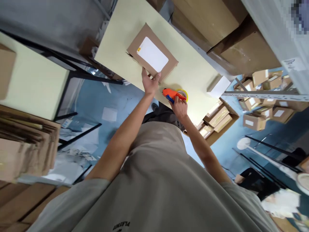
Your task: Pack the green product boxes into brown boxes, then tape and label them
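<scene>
A flat brown cardboard box with a white label lies at an angle on the pale yellow table. My left hand grips its near edge, thumb by the label's corner and fingers spread along the side. Part of the grip is hidden by the hand itself. In my right hand is an orange tape dispenser with a blue part and a yellow-edged roll. The fingers wrap round it, just over the table's near edge and apart from the box.
A white box stands at the table's right end. An open carton of smaller boxes is below it. Large cartons line the far side. Flattened cardboard is stacked left, near another table. Papers lie on the blue floor.
</scene>
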A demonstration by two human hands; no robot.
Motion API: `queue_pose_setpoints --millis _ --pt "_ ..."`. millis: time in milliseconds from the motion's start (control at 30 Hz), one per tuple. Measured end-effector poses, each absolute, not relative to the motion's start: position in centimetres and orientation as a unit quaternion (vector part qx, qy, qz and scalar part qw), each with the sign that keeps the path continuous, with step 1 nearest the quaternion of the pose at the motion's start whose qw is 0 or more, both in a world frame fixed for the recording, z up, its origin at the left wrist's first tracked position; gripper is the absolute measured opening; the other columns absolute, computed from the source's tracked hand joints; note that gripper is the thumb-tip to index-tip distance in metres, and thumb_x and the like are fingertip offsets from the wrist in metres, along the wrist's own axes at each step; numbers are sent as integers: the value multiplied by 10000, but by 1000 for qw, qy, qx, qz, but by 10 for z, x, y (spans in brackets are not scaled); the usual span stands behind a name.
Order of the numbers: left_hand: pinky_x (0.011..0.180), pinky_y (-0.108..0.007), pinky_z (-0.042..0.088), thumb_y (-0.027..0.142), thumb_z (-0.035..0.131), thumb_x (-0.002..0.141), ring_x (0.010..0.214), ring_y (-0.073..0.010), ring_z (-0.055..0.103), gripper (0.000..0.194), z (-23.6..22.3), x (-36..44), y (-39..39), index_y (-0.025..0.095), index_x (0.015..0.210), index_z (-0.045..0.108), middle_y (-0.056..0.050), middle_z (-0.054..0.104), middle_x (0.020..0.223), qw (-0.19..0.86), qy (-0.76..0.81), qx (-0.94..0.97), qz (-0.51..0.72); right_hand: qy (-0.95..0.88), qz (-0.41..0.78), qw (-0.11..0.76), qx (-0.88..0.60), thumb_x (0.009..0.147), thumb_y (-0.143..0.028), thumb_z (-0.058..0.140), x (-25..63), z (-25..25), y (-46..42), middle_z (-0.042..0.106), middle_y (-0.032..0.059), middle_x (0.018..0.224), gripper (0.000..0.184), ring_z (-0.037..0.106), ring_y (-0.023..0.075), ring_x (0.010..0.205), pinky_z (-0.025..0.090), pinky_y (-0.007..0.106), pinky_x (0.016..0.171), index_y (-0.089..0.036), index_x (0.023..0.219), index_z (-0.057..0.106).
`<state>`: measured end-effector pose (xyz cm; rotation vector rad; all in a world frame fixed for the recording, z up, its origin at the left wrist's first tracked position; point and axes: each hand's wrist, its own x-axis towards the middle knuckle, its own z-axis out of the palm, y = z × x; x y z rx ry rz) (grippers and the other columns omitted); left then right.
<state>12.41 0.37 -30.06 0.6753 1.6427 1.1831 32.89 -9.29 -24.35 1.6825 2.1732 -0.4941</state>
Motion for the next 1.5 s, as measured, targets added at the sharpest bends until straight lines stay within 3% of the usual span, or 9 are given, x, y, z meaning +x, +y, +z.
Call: queue_pose_setpoints --millis 133,300,567,733,1000,1233,1367,1433,1500 --pt "1348 -487 473 611 942 868 1689 -356 451 1052 -286 68 13 374 1767 449 -73 540 1767 511 660 342 433 790 -221 161 548 1197 -381 414 291 -244 -93 758 340 1334 558 755 380 1213 495 492 1147 36 1559 497" --pt "1349 -530 452 651 906 893 1683 -348 466 1120 -274 32 15 401 1819 329 -77 531 1782 553 659 368 352 803 -268 142 513 1186 -314 403 257 -243 -92 748 343 1327 508 733 388 1225 464 485 1134 43 1534 499" --pt "1332 -479 472 657 886 912 1686 -301 467 1178 -277 39 7 435 1846 204 -62 448 1838 554 660 364 353 728 -230 145 629 1195 -386 363 375 -251 -135 775 304 1217 510 752 388 1091 463 489 1063 12 1440 567" --pt "1328 -482 484 663 899 898 1698 -294 448 1192 -282 33 7 461 1841 198 -44 432 1848 567 647 367 355 710 -169 84 678 1210 -421 248 392 -275 -81 782 279 1172 607 743 372 1053 458 553 1112 30 1506 525" --pt "1317 -552 480 690 940 827 1707 -340 425 1167 -292 14 14 486 1792 316 -56 443 1841 591 608 402 344 736 -184 56 649 1228 -408 197 340 -280 6 787 302 1226 664 756 381 1142 456 578 1154 100 1561 465" --pt "1412 -609 320 468 902 845 1668 -381 480 904 -257 -28 57 303 1664 558 -115 608 1709 582 607 477 256 758 -249 125 589 1215 -367 379 301 -251 -16 753 351 1354 556 746 380 1266 442 525 1221 80 1532 475" --pt "1476 -561 31 376 843 867 1795 -378 167 933 -244 -16 89 252 1723 493 -101 392 1864 449 712 522 139 774 -288 137 547 1164 -260 370 260 -244 -30 779 268 1362 532 754 361 1275 475 532 1216 -3 1612 495" --pt "1450 -591 -105 415 820 908 1803 -368 -59 1003 -245 9 96 236 1788 375 -106 243 1922 398 748 521 101 790 -298 137 518 1125 -157 306 236 -241 -35 785 234 1372 555 753 331 1273 469 519 1221 -51 1630 509" --pt "1427 -662 -125 538 799 959 1776 -356 -203 1032 -249 40 94 263 1817 294 -101 144 1944 396 742 530 107 811 -328 118 470 1084 -72 251 213 -238 -38 779 254 1371 588 751 323 1251 472 520 1194 -39 1601 529"
